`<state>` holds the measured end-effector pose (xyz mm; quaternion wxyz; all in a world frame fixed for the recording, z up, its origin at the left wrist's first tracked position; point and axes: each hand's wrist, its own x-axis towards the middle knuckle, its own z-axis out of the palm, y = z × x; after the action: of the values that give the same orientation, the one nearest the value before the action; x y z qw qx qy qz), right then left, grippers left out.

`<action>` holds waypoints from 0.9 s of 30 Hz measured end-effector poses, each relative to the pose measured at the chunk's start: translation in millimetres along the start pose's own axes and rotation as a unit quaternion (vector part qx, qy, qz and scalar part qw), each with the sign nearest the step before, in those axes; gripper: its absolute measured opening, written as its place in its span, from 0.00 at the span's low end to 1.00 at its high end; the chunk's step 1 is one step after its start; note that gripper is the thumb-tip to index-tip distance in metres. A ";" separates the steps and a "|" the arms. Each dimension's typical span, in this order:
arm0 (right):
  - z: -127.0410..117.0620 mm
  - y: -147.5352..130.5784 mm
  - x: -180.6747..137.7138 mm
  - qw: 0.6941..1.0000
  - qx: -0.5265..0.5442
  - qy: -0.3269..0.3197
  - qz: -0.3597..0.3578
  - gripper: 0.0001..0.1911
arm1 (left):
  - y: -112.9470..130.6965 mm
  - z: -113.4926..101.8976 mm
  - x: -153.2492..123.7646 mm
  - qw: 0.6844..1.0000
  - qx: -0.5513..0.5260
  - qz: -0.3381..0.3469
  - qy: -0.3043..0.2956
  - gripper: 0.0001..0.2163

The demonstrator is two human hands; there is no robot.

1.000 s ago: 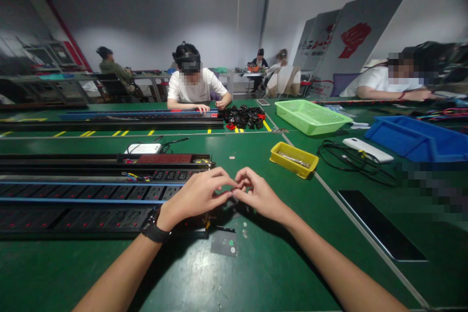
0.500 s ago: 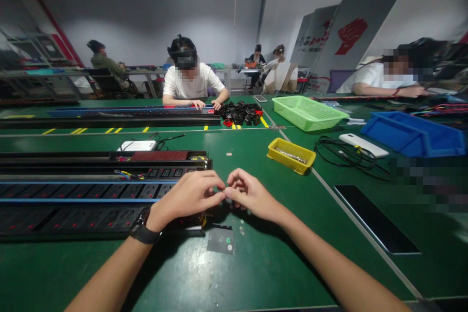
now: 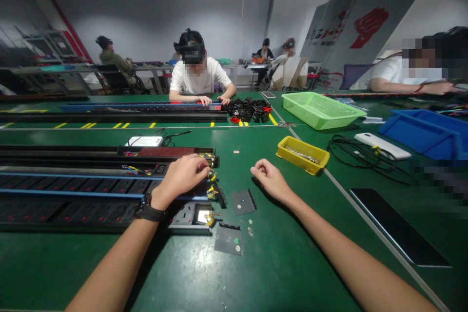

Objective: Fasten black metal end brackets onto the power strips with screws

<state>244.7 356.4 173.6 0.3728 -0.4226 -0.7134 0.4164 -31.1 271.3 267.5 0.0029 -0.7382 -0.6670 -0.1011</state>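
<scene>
My left hand rests over the right ends of several long black power strips, fingers bent and drawn together near the yellow wire terminals. Whatever its fingertips hold is hidden. To the right, my right hand hovers above the green table, thumb against curled fingers; anything pinched there is too small to make out. Between the hands and nearer to me lie two flat grey end plates, each with a bent edge; the closer plate bears small round stickers.
A yellow tray with thin metal pieces stands right of centre. Beyond it are a green basket, a blue bin, a black cable and a dark phone-like slab. A co-worker sits opposite beside black parts.
My hands have parted from touching fingertips. The left went left onto the strip ends, the right moved right. The view shifted slightly, and the second grey plate is now uncovered.
</scene>
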 end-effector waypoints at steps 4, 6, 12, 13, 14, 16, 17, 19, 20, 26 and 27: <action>-0.1 4.6 2.7 1.000 -0.013 0.001 0.004 0.17 | 3.4 5.4 -0.1 1.000 0.024 0.010 -0.003 0.13; -0.4 3.6 2.2 1.000 -0.020 0.002 -0.001 0.17 | 2.7 7.8 0.3 1.000 0.022 0.018 -0.002 0.14; -1.3 -0.9 0.4 0.998 -0.066 0.004 -0.024 0.14 | -1.5 12.5 2.5 1.000 0.012 0.024 0.001 0.15; -1.4 -1.0 0.4 0.997 -0.070 0.004 -0.025 0.14 | -1.9 13.2 2.8 1.000 0.009 0.029 0.001 0.15; -1.5 -1.0 0.5 0.997 -0.072 0.004 -0.026 0.14 | -2.1 13.8 3.1 0.999 0.008 0.034 0.000 0.15; -1.4 -0.3 0.8 0.997 -0.074 0.006 -0.027 0.14 | -2.2 14.7 3.5 0.999 0.007 0.040 -0.003 0.15; -1.1 0.1 1.1 0.997 -0.075 0.006 -0.026 0.14 | -2.4 14.8 3.7 0.999 0.008 0.041 -0.005 0.15; -0.2 0.8 1.6 0.997 -0.077 0.007 -0.027 0.14 | -3.1 14.6 4.2 0.999 0.008 0.039 -0.008 0.15; 0.3 0.9 1.9 0.996 -0.080 0.008 -0.027 0.14 | -3.7 14.3 4.4 0.999 0.006 0.039 -0.010 0.14; 1.7 -3.0 1.1 0.994 -0.102 -0.001 -0.028 0.11 | -4.8 13.8 5.0 0.999 -0.006 0.048 -0.015 0.14; 1.4 -3.8 0.8 0.994 -0.103 -0.003 -0.028 0.10 | -3.8 13.8 4.7 0.999 -0.003 0.047 -0.014 0.14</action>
<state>242.0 355.6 176.7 0.3366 -0.4369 -0.7654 0.3317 -32.5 278.2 254.2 -0.0043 -0.7701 -0.6312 -0.0926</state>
